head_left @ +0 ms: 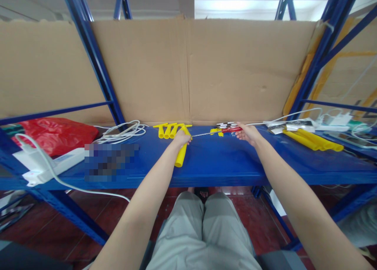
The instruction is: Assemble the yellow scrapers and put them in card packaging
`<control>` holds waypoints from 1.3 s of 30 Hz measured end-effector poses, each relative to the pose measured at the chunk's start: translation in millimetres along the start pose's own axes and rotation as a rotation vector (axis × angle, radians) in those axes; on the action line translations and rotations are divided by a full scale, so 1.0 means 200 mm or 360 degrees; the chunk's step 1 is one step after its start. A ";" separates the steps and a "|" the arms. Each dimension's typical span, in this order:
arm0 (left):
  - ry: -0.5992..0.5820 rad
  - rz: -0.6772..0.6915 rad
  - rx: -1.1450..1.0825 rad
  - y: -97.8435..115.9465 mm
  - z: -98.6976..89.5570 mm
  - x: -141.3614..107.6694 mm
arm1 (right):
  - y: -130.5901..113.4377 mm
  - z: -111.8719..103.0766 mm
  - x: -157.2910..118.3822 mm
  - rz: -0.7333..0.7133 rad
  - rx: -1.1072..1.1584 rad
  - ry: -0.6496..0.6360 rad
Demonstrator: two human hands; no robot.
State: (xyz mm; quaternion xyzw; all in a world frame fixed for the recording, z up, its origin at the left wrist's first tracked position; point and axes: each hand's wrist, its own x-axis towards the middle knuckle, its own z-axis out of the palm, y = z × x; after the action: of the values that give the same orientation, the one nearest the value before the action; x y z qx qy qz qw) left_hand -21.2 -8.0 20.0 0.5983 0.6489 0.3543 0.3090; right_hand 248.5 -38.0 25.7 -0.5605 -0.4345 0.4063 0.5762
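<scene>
My left hand [183, 137] is wrapped round a yellow plastic tube [180, 159] with a crosspiece at its far end, its open end tilted towards me. In my right hand [246, 132] is a screwdriver [230, 130] with a red handle. Its thin metal shaft points left, and the tip reaches the upper part of the tube by my left fingers; whether it sits in a screw is hidden. Left of that tube lie several yellow T-shaped pieces [167, 132]. Small yellow parts [216, 132] and black-and-white sticks [226, 125] lie near the screwdriver handle.
On the right of the blue shelf [218, 160] lie several yellow tubes [313, 140] beside plastic packets [300, 126] and cables. At left are a red bag [59, 133], a coiled white cable [126, 132] and a power strip [69, 160]. Cardboard [235, 70] stands behind, between blue posts.
</scene>
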 end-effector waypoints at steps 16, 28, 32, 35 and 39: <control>0.0180 0.0006 0.0207 -0.01 -0.04 0.01 | -0.03 -0.08 0.03 0.0129 0.0237 0.0239; 0.0118 0.0064 0.0202 -0.03 -0.02 0.03 | 0.08 -0.17 0.17 0.0385 -0.0131 0.0220; 0.0088 0.0044 0.0060 -0.01 -0.02 0.00 | 0.11 -0.19 0.20 0.0359 -0.0207 0.0348; 0.0077 0.0023 -0.0044 0.01 -0.02 -0.03 | 0.14 -0.22 0.22 0.0279 -0.0381 0.0430; 0.0073 0.0063 -0.0167 0.04 -0.02 -0.05 | 0.19 -0.26 0.26 0.0111 -0.0536 0.0393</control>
State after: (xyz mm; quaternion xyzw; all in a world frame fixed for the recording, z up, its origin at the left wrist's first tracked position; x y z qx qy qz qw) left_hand -19.2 -17.5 27.5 0.5856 0.6245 0.4074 0.3178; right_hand 313.2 -2.5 -10.4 -0.7091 -0.4026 0.2758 0.5090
